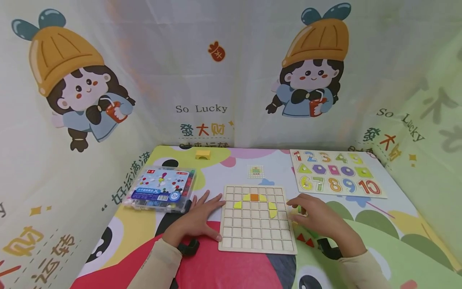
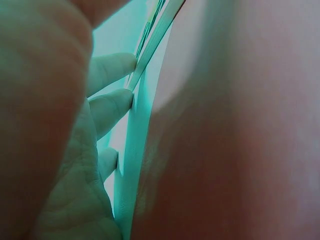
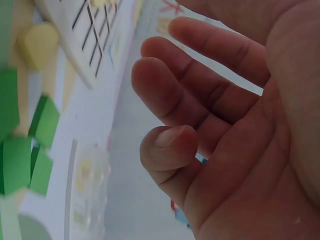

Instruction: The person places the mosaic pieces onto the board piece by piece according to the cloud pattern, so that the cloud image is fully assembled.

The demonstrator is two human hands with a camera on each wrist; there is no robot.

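- Near the front edge of the table [image 1: 231,277], a square wooden grid board [image 1: 257,237] lies flat between two hands.
- Left hand [image 1: 196,218] rests palm down against the board's left edge, fingers straight and spread; the left wrist view shows fingertips [image 2: 117,67] touching the thin rim.
- Right hand [image 1: 317,216] hovers at the board's right edge, fingers loosely bent and holding nothing, above a heap of small green blocks [image 3: 27,145].
- Four tiles sit in the board's upper rows: one orange square [image 1: 254,197] and three yellow pieces [image 1: 272,208] curving round it.
- Two red triangles [image 1: 305,240] lie just right of the board.
- One number puzzle [image 1: 337,176] lies at the back right corner, one plastic bead box [image 1: 160,188] at the left edge, one yellow arch block [image 1: 203,154] at the back edge.
- Loose pieces look light, stiff and smooth, probably best pinched by their side edges; the board seems rigid and easy to slide.
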